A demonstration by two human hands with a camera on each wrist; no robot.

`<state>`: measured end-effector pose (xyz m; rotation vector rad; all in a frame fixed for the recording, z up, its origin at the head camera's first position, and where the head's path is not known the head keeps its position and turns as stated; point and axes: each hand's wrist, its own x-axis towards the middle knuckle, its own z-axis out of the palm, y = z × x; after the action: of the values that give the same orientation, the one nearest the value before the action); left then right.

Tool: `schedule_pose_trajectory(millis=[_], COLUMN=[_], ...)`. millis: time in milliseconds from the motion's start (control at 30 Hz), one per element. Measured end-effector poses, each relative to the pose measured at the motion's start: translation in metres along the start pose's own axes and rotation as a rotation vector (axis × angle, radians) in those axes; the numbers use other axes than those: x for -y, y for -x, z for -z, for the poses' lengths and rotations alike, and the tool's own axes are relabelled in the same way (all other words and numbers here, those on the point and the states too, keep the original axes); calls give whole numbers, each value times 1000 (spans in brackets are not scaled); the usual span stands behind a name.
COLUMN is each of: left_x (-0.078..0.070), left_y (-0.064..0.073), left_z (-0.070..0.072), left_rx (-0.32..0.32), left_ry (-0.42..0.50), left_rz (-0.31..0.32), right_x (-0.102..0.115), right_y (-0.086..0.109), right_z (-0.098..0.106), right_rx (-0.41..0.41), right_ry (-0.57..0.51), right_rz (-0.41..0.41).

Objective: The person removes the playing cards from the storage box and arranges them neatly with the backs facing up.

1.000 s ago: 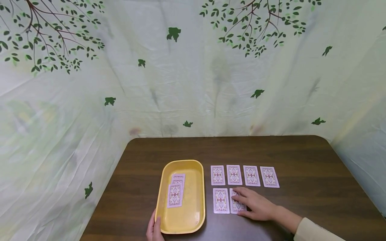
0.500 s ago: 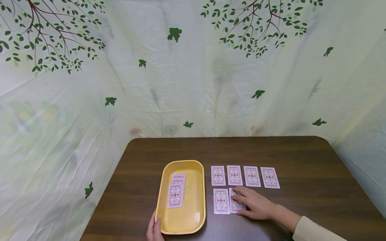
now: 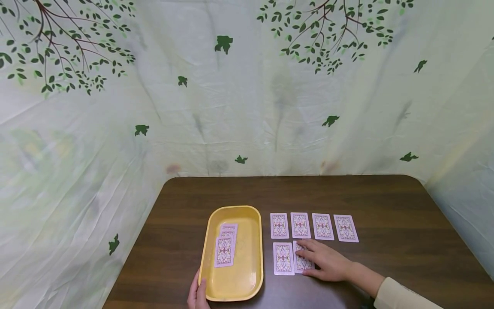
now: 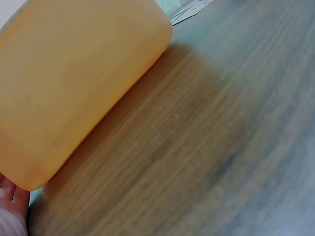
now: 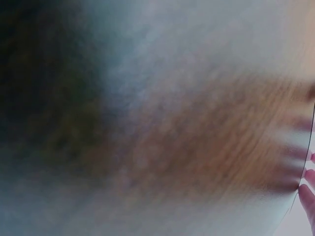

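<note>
My left hand [image 3: 198,292] grips the near left corner of a yellow tray [image 3: 251,281], thumb on the rim. In the left wrist view, the tray's outer wall [image 4: 78,88] rises beside that hand [image 4: 14,209]. Three overlapping playing cards [image 3: 224,252] lie face down inside the tray. To its right, my right hand [image 3: 328,262] rests its spread fingers on a face-down playing card [image 3: 301,262], partly covering it. Directly left of that card lies another playing card [image 3: 283,259]. The right wrist view is mostly blurred, with fingertips [image 5: 307,194] at its right edge.
Behind the two near cards, a row of several face-down playing cards [image 3: 322,226] runs across the brown wooden table [image 3: 397,240]. A pale curtain [image 3: 247,107] printed with leaves and branches hangs along the table's back edge.
The card under my right hand has slid very slightly left, up against its neighbour, and the hand has shifted with it. My left hand and the tray stay put.
</note>
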<state>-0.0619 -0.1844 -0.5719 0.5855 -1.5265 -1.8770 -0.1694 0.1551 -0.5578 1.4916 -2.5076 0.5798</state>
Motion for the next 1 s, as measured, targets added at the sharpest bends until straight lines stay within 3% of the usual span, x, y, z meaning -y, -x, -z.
schedule_pose_trajectory(millis=[600, 1000], left_x=[3, 1], left_y=[-1, 0], left_z=[1, 0], left_rx=[15, 9], left_ry=[40, 1], left_rz=[-30, -49], right_x=[0, 0], right_y=[0, 0], right_z=[-1, 0], right_rx=[-6, 5], right_ry=[2, 5], right_rz=[8, 5])
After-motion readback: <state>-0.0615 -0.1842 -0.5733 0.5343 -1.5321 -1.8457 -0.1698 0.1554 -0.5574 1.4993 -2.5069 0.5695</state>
